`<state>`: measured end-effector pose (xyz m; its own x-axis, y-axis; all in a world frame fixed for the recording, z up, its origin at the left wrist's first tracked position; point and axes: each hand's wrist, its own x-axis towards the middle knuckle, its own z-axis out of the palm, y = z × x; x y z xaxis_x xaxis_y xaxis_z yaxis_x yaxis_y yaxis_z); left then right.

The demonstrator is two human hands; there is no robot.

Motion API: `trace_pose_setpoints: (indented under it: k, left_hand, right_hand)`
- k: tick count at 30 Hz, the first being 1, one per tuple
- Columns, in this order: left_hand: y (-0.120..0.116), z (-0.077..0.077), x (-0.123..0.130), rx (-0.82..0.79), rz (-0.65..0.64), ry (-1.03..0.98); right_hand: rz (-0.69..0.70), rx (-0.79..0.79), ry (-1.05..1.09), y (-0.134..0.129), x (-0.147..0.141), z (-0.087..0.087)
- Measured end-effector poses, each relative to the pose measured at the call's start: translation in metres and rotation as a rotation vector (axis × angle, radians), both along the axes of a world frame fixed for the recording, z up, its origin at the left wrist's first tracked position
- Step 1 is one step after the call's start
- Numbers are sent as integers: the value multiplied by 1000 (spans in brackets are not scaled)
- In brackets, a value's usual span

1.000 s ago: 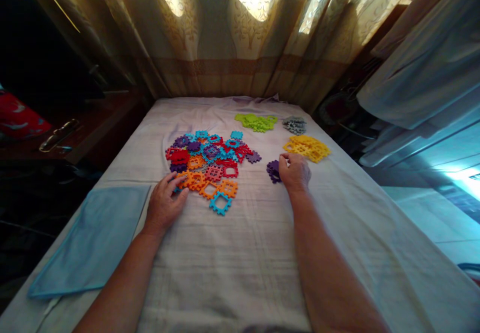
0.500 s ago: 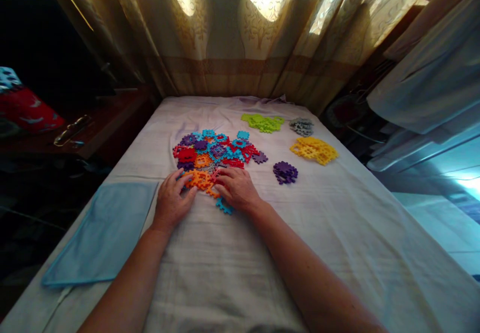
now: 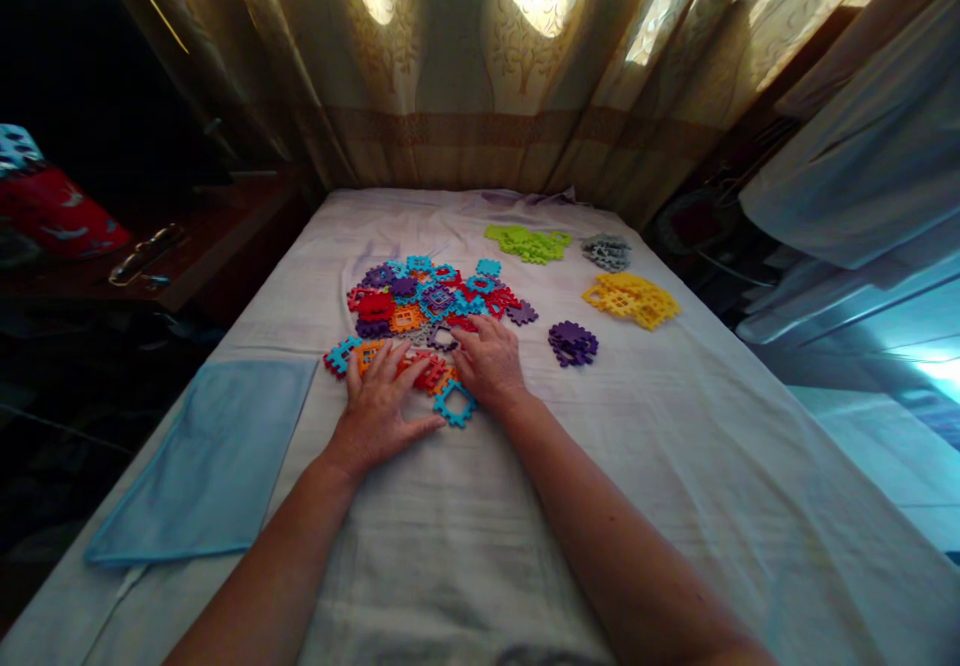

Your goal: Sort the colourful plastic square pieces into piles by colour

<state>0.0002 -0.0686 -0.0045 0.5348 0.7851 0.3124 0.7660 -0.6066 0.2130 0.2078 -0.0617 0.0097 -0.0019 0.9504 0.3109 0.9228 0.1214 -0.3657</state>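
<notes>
Spread wide, the fingers of my left hand [image 3: 382,401] rest over orange and red interlocking plastic pieces [image 3: 429,371] at the near edge of a mixed pile. My right hand [image 3: 491,361] is bent, its fingertips closed at the edge of a purple square piece [image 3: 442,338] with an open centre; the fingers hide part of it. Between the hands lies a blue frame-shaped piece [image 3: 455,404]. Another blue piece [image 3: 343,356] is just left of my left fingers. Behind them the pile [image 3: 405,318] mixes red, blue, purple and orange pieces.
Right of the pile are separate heaps: purple [image 3: 573,343], yellow [image 3: 631,300], grey [image 3: 607,252] and lime green [image 3: 528,243]. A pale blue pad [image 3: 210,456] with a cord lies at left on the white sheet [image 3: 600,506]. Curtains [image 3: 450,76] hang behind.
My left hand has moved right and spread flat over the near pieces, uncovering blue ones at left. My right hand has shifted slightly up and right, and a purple piece shows at its fingertips.
</notes>
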Motion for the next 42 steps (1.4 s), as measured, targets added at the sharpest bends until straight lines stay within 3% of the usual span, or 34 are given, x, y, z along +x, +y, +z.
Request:
trace_pose_setpoints:
  k: [14,21,26,30,33,38,42]
  left_hand:
    - [-3,5,4,1,1,44]
    - [-2,5,3,0,-5,37]
    - [-1,5,2,-5,-8,27]
    - [-1,4,1,-5,-13,30]
    - [-1,4,1,-2,-14,25]
    - [0,4,1,-3,-15,22]
    - [1,4,1,-7,-14,25]
  right_hand:
    - [98,-26,58,4,-3,-3]
    - [102,21,99,7,1,6]
    - [-73,-25,228,12,45,29]
    - [-293,-189,209,6,98,49]
    - [-331,-331,147,-1,126,55]
    - [-275,-484,74,-9,140,55]
    - [-360,-472,-66,-10,138,59]
